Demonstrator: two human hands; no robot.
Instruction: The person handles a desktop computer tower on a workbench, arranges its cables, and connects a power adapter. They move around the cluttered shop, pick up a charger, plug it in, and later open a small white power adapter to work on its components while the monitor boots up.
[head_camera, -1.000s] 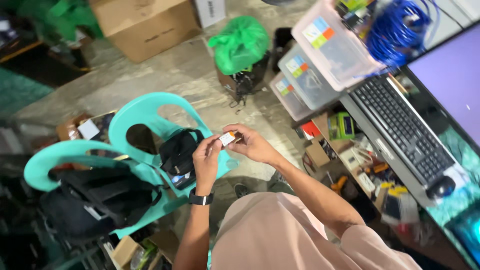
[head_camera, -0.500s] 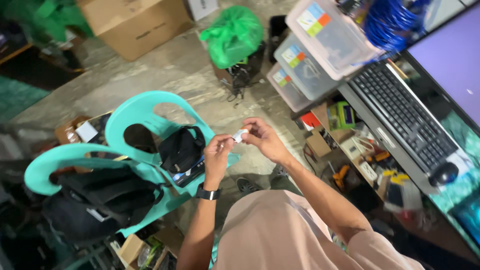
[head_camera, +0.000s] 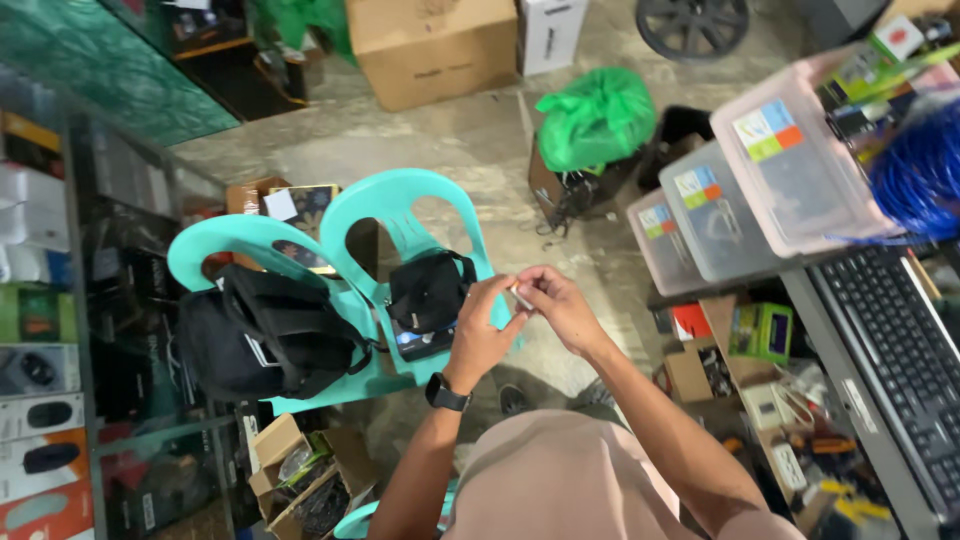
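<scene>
My left hand (head_camera: 482, 330) and my right hand (head_camera: 556, 304) meet in front of my chest, both pinching one small white object (head_camera: 520, 295). The object is mostly covered by my fingers and its kind cannot be told. A black watch (head_camera: 447, 392) sits on my left wrist. Below my hands stand two teal plastic chairs (head_camera: 405, 205). The nearer chair carries a small black pouch (head_camera: 428, 290); the other holds a large black bag (head_camera: 262, 335).
Clear plastic bins (head_camera: 790, 170) with coloured labels are stacked at right, beside blue cable (head_camera: 920, 165) and a black keyboard (head_camera: 900, 340). A green plastic bag (head_camera: 595, 115) and cardboard boxes (head_camera: 430, 45) sit on the concrete floor. Glass shelves with boxed goods (head_camera: 45, 400) line the left.
The view has swung to the right and downward, so chairs and bins sit further right in frame. My hands stay together on the small object, now lower and nearer the chair's edge.
</scene>
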